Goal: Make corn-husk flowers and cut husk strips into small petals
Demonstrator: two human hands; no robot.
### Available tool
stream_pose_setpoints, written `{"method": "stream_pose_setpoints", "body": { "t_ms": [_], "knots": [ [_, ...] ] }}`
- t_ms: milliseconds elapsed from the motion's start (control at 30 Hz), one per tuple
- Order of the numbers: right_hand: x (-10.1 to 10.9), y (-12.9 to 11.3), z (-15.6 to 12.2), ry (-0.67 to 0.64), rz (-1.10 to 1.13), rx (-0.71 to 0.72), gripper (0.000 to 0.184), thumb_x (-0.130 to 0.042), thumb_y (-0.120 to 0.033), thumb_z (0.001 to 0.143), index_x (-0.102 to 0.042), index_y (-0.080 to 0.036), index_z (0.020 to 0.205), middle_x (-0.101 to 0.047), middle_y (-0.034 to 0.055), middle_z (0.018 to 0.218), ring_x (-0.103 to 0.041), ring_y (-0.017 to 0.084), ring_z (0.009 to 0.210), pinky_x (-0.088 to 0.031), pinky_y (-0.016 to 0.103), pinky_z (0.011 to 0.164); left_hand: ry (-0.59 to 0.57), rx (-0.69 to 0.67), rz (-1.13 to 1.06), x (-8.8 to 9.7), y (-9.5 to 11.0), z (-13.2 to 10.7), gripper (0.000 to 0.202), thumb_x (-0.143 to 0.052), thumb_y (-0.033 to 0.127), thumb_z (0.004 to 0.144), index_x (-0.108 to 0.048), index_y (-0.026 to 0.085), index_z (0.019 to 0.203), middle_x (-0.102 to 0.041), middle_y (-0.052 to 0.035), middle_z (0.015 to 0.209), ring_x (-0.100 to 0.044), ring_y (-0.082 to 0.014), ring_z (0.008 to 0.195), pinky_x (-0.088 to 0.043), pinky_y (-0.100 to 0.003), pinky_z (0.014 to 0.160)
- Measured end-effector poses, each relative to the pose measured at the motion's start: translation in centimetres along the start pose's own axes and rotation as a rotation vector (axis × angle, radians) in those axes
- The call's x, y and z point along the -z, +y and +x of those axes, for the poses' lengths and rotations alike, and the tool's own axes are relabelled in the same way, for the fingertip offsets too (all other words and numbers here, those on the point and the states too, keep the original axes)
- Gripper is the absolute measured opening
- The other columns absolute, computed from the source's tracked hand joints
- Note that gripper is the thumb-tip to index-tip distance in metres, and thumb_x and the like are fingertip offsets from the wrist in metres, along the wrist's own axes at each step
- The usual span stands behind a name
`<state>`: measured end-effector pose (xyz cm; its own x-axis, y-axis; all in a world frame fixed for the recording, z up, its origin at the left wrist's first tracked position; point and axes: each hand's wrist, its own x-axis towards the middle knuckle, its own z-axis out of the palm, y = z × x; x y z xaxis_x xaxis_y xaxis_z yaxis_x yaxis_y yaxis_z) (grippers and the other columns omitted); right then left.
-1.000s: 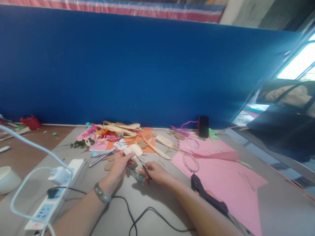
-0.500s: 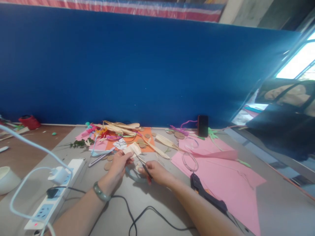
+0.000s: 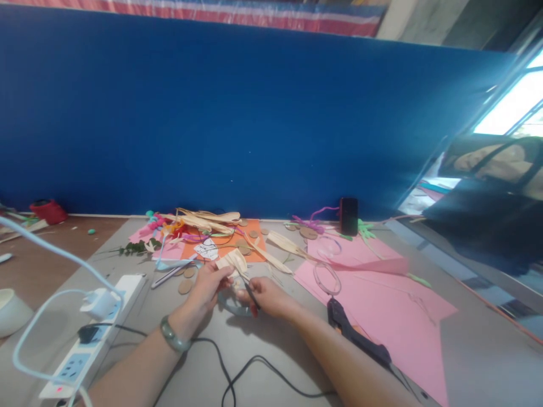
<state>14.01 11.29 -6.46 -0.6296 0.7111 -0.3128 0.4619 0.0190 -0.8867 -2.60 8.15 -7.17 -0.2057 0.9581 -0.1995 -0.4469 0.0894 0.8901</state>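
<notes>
Over the middle of the grey table, my left hand (image 3: 211, 284) pinches a pale, cream piece of dried husk (image 3: 232, 261) between thumb and fingers. Closed around the dark handles of slim scissors (image 3: 253, 297) is my right hand (image 3: 269, 297). The scissors' blades point up and left and meet the husk's right side. Fine detail at the blades is too small to make out. Below both hands lies a round, clear, ring-like thing (image 3: 233, 308), partly covered by the fingers.
Dried husk strips (image 3: 207, 220) lie at the back on orange paper (image 3: 261, 243). Wooden discs (image 3: 185, 286) and a pale pen (image 3: 172, 275) are left of centre. A black glue gun (image 3: 356, 336) rests on pink paper (image 3: 419, 339). A power strip (image 3: 87, 345) and black cable (image 3: 218, 353) lie in front.
The husk piece has shifted slightly right and turned in my left hand, its tip now rounder against the blades. My right hand stays almost in place.
</notes>
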Motion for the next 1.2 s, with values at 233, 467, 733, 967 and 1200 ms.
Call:
{"method": "stream_pose_setpoints", "body": {
  "t_ms": [233, 467, 733, 967, 1200],
  "knots": [
    [-0.01, -0.84, -0.56, 0.022, 0.017, 0.006, 0.045, -0.064, -0.052, 0.073, -0.048, -0.016, 0.05, -0.052, -0.0021, 0.042, -0.04, 0.008, 0.041, -0.031, 0.021, 0.045, -0.019, 0.007, -0.023, 0.16, -0.05, 0.17, 0.022, -0.079, 0.022, 0.056, -0.067, 0.011, 0.072, -0.062, 0.0002, 0.056, -0.051, -0.0067, 0.043, -0.037, -0.016, 0.04],
    [-0.18, -0.66, -0.53, 0.026, 0.018, -0.004, 0.044, -0.061, -0.049, 0.076, -0.047, -0.017, 0.049, -0.051, -0.002, 0.038, -0.042, 0.009, 0.04, -0.033, 0.022, 0.047, -0.025, 0.023, -0.023, 0.15, -0.04, 0.18, 0.021, -0.079, 0.021, 0.055, -0.067, 0.012, 0.071, -0.064, 0.0003, 0.057, -0.051, -0.006, 0.044, -0.037, -0.016, 0.041],
    [-0.43, 0.0, -0.29, 0.036, -0.058, -0.019, 0.045, -0.056, -0.052, 0.079, -0.05, -0.017, 0.052, -0.053, -0.0016, 0.04, -0.046, 0.011, 0.044, -0.035, 0.023, 0.051, -0.02, 0.038, -0.003, 0.44, -0.41, 0.67, 0.018, -0.078, 0.02, 0.055, -0.065, 0.011, 0.064, -0.06, 0.0014, 0.051, -0.05, -0.0061, 0.041, -0.036, -0.016, 0.039],
    [0.01, -0.38, -0.32, 0.063, -0.022, -0.016, 0.042, -0.055, -0.049, 0.079, -0.049, -0.017, 0.052, -0.053, -0.0022, 0.041, -0.044, 0.01, 0.044, -0.035, 0.022, 0.051, -0.047, 0.048, 0.005, 0.47, -0.59, 0.63, 0.019, -0.078, 0.021, 0.057, -0.066, 0.011, 0.067, -0.063, -0.0013, 0.055, -0.052, -0.007, 0.043, -0.038, -0.016, 0.041],
    [0.37, -0.8, -0.17, 0.237, 0.183, 0.075, 0.035, -0.066, -0.049, 0.068, -0.049, -0.019, 0.066, -0.058, -0.0032, 0.052, -0.052, 0.012, 0.05, -0.037, 0.023, 0.051, -0.066, 0.032, -0.001, 0.34, -0.32, 0.55, 0.009, -0.071, 0.022, 0.066, -0.067, 0.016, 0.07, -0.068, -0.0054, 0.067, -0.059, -0.0113, 0.053, -0.045, -0.019, 0.048]
  ]
}}
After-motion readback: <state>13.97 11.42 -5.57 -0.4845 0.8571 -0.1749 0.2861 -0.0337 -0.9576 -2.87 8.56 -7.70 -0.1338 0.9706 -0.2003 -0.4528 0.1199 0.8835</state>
